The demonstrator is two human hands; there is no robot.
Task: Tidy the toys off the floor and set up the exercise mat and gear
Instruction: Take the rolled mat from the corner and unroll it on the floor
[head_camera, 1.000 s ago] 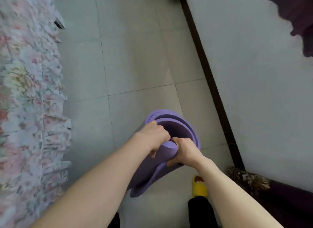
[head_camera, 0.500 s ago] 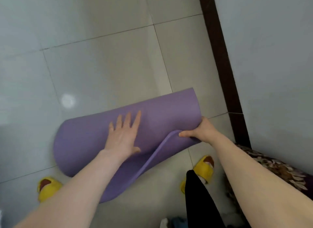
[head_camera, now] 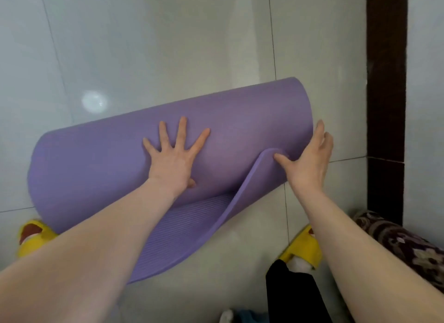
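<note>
My left hand (head_camera: 173, 159) presses spread flat on the purple mat roll (head_camera: 101, 159); my right hand (head_camera: 306, 161) grips its right end, thumb on the loose flap.

Home room, glossy tiled floor (head_camera: 168, 46), yellow slippers (head_camera: 304, 249), patterned upholstery (head_camera: 403, 248)

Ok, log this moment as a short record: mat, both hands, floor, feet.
mat: purple mat, mostly rolled, lying on the tiled floor; its ribbed loose flap runs toward the person
left hand: flat on the roll, fingers spread
right hand: grips the roll's right end, thumb on the flap's edge
feet: left yellow slipper beside the roll; right yellow slipper right of the flap
right side: dark skirting strip; patterned fabric below it
</note>
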